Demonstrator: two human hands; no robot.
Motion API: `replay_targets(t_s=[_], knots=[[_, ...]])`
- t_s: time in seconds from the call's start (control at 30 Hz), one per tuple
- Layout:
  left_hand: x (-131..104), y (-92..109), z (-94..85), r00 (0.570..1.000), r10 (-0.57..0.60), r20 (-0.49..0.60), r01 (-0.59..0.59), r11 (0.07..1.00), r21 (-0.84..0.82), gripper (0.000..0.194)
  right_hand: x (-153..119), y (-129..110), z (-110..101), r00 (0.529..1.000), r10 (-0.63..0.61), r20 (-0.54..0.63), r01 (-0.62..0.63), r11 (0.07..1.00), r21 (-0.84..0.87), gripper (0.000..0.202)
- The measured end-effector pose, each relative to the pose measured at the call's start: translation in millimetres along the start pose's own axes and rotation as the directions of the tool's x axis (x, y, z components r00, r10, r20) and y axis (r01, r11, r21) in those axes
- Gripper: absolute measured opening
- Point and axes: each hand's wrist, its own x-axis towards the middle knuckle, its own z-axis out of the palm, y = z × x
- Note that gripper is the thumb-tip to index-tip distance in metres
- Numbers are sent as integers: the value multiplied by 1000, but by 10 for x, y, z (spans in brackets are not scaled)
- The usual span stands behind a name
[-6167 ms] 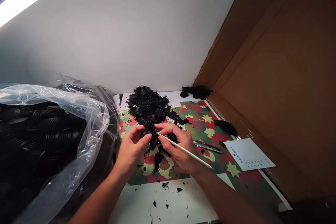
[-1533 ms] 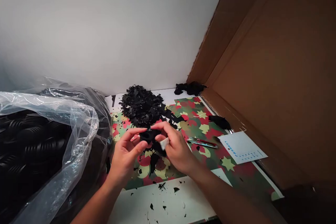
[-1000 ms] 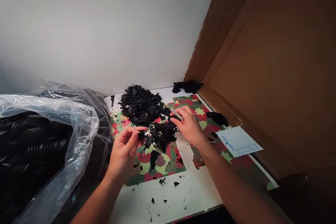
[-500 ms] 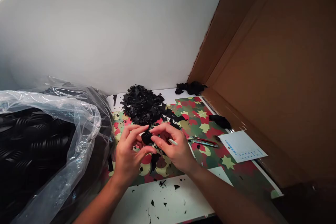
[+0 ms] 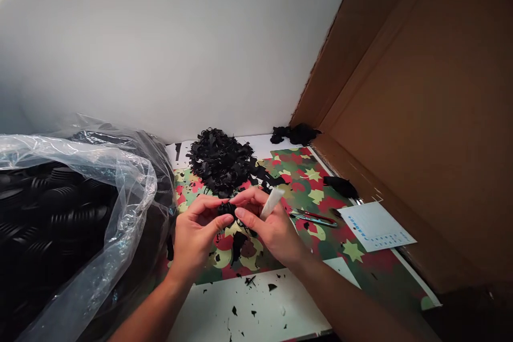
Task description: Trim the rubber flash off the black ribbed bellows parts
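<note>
Between my fingertips is a small black ribbed piece [image 5: 226, 210], rubber-like and partly covered by the fingers. My left hand [image 5: 195, 232] pinches its left side with thumb and forefinger. On the other side, the thumb and fingers of my right hand [image 5: 276, 231] close on its right edge. A white stick-like thing [image 5: 272, 203] pokes up between the fingers of my right hand; its lower end is hidden. Just behind both hands lies a heap of black trimmings [image 5: 220, 160].
At left, a clear plastic bag [image 5: 134, 224] holds many black ribbed pieces [image 5: 76, 217]. Right of my hands lie thread snips [image 5: 315, 218] and a white printed card [image 5: 377, 227]. A cardboard wall [image 5: 401, 91] bounds the right side. Black scraps dot the white sheet [image 5: 224, 326] in front.
The black piece has turned and sits lower between my fingers. My left fingers have drawn in around it. The white stick in my right hand has swung upright and shows more.
</note>
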Motion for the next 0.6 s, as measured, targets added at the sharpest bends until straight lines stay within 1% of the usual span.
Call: replay_targets(t_s=[0.1, 0.17, 0.2, 0.23, 0.3, 0.37, 0.47, 0.53, 0.6], knots=[[-12, 25, 2, 999, 33, 12, -34, 995, 95, 16, -1, 1, -17, 988, -154, 3, 151, 965, -216, 18], [-32, 39, 11, 997, 76, 25, -79, 982, 169, 13, -2, 6, -13, 970, -243, -10, 227, 922, -314, 12], [-41, 42, 17, 995, 95, 38, -101, 974, 201, 12, -3, 12, -6, 961, -276, -15, 254, 902, -350, 7], [-48, 43, 24, 992, 110, 56, -120, 967, 225, 11, -5, 22, 3, 953, -304, -22, 273, 883, -381, 7], [-55, 37, 43, 988, 127, 83, -144, 958, 249, 10, -6, 47, 32, 936, -350, -35, 301, 848, -436, 17], [-50, 27, 65, 988, 118, 101, -141, 957, 255, 10, 1, 75, 70, 922, -381, -65, 301, 814, -497, 22], [-37, 22, 93, 994, 50, 94, -70, 974, 214, 13, 49, 112, 97, 925, -364, -110, 253, 805, -537, 22], [-37, 31, 99, 996, -5, 93, -11, 986, 164, 16, 118, 130, 33, 931, -330, -157, 204, 825, -527, 20], [-44, 47, 89, 993, -33, 110, 19, 991, 132, 18, 207, 141, -126, 913, -286, -292, 106, 856, -507, 19]])
